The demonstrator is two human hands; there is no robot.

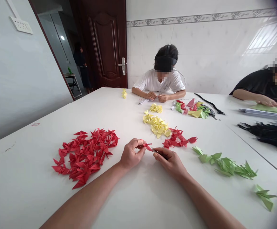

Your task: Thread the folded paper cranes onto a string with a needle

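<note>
Origami crane (148,146), red, is pinched by the left hand (131,154), the right hand (171,161) gripping a slim tool (158,153) beside it.

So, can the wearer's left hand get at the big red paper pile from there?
Probably yes: the left hand is close beside the big red pile, with nothing visible between them, though it holds a red folded piece.

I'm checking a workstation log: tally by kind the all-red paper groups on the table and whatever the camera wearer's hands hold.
All-red paper groups: 2
Red paper piece, left hand: 1
Slim tool, right hand: 1
Total: 4
</note>
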